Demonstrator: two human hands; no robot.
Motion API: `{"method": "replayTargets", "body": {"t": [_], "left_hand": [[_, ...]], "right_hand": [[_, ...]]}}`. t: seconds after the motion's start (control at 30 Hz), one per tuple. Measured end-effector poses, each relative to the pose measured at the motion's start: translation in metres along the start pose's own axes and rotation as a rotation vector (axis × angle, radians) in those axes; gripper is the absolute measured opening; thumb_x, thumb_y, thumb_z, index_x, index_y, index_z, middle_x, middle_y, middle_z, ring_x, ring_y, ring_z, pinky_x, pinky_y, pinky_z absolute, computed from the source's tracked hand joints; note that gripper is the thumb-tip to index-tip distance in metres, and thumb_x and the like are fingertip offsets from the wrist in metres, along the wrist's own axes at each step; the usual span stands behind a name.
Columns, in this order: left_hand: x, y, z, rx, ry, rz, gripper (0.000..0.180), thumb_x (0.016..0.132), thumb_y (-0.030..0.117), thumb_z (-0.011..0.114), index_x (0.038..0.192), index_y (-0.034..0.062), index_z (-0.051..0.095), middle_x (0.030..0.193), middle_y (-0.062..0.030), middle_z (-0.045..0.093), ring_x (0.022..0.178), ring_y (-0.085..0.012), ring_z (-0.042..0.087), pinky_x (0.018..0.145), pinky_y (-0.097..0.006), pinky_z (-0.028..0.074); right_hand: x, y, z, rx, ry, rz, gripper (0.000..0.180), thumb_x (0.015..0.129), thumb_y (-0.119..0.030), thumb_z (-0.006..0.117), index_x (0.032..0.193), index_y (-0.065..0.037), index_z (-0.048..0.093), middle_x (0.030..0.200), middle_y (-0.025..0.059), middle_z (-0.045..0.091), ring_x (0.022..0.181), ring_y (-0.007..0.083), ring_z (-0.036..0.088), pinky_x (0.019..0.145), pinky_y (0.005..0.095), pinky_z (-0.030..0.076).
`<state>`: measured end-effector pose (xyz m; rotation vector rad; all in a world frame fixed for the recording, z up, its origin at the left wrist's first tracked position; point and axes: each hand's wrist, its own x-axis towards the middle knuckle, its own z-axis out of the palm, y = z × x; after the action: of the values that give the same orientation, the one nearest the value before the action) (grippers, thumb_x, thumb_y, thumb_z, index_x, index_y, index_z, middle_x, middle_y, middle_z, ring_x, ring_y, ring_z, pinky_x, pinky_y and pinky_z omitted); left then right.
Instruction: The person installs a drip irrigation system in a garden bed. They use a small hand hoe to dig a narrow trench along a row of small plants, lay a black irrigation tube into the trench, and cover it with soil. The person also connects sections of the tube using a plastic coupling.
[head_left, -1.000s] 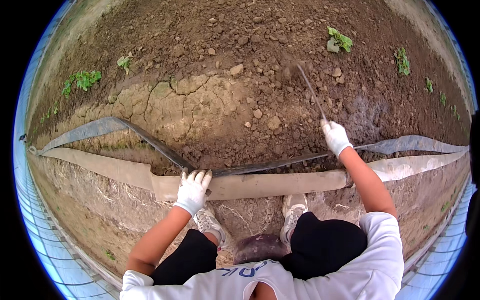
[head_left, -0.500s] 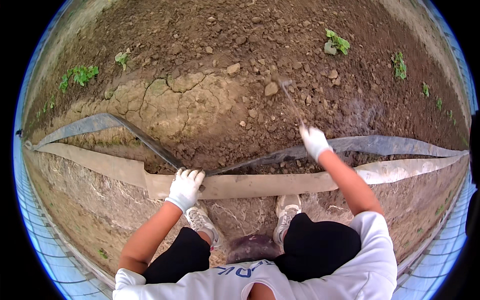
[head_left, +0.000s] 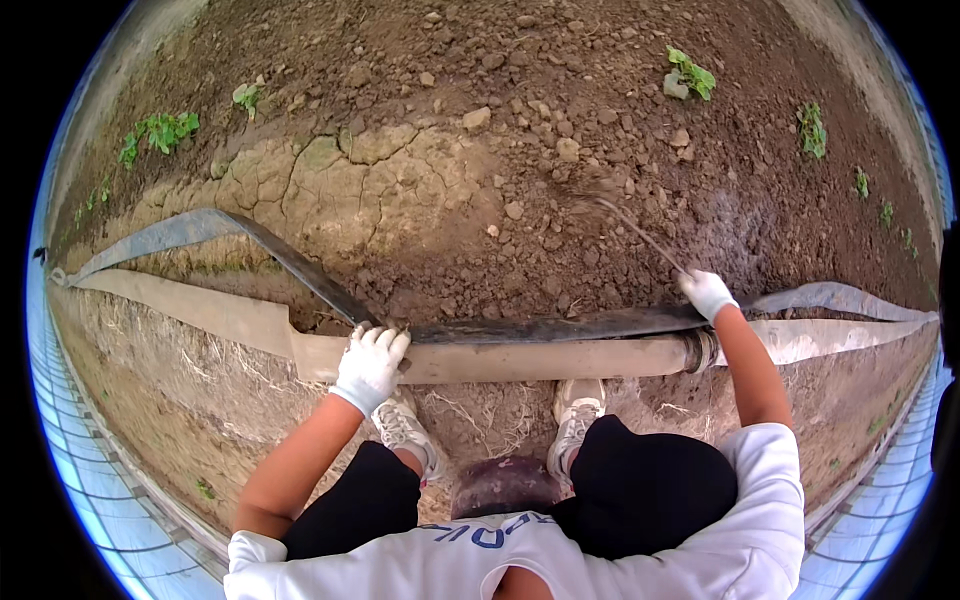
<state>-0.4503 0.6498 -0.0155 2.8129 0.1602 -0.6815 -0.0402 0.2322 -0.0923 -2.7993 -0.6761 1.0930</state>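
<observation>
My left hand [head_left: 372, 365], in a white glove, is closed over the folded edge of a long black flat strip [head_left: 290, 270]. It rests against the wide tan flat hose [head_left: 520, 361] running across in front of my feet. My right hand [head_left: 708, 295], also gloved, grips a thin-handled hand tool [head_left: 645, 235] just beyond the strip. Its handle slants up and left to the loose brown soil [head_left: 560, 240]. Motion smears the tool's head, so I cannot tell its shape.
A pale cracked crust of soil [head_left: 330, 190] lies left of the tool. Small green plants [head_left: 165, 130] grow at the far left, and others [head_left: 692, 75] at the far right. A ringed joint [head_left: 700, 350] sits on the tan hose. My shoes [head_left: 578, 405] stand behind it.
My right hand has moved right and slightly nearer with the tool, whose head has come lower over the soil. The black strip now lies flatter along the tan hose. My left hand stays put.
</observation>
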Motion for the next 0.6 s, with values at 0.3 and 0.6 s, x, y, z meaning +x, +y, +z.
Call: {"method": "replayTargets", "body": {"t": [0.3,0.6], "left_hand": [[0.012,0.004,-0.006,0.025,-0.013,-0.013,0.044,0.074,0.028,0.066,0.111,0.0093,0.053,0.107,-0.0084,0.057,0.106,-0.0274,0.052,0.103,-0.047,0.031],[-0.001,0.006,-0.006,0.034,0.045,-0.072,0.042,0.073,0.028,0.066,0.11,0.0102,0.056,0.109,-0.009,0.058,0.107,-0.0283,0.053,0.102,-0.047,0.032]], "right_hand": [[0.015,-0.056,-0.007,0.209,0.04,-0.114,0.043,0.087,-0.042,0.05,0.095,-0.002,0.064,0.079,0.0232,0.063,0.077,0.0395,0.062,0.069,0.0433,0.048],[0.022,-0.055,-0.018,-0.198,-0.099,-0.108,0.044,0.085,-0.049,0.048,0.093,-0.01,0.064,0.087,0.0204,0.066,0.084,0.039,0.063,0.078,0.0461,0.049]]}}
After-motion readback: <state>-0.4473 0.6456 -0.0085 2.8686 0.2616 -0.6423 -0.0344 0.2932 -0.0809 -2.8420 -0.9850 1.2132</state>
